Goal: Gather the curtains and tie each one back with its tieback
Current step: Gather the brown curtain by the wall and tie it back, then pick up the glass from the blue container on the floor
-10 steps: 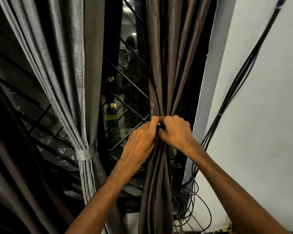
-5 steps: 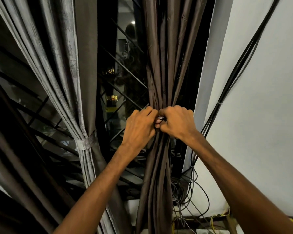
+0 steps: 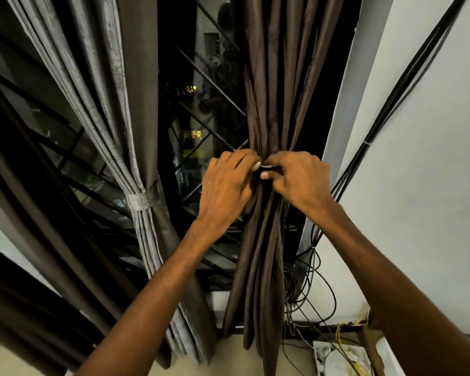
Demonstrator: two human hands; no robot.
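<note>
I see left hand (image 3: 225,185) and right hand (image 3: 296,180) pinching tieback (image 3: 267,166) ends together at front of vertical brown curtain (image 3: 269,90)

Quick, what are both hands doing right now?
Left hand: fingers curled, pinching the tieback at the brown curtain.
Right hand: fingers curled, pinching the same tieback from the other side.
</note>
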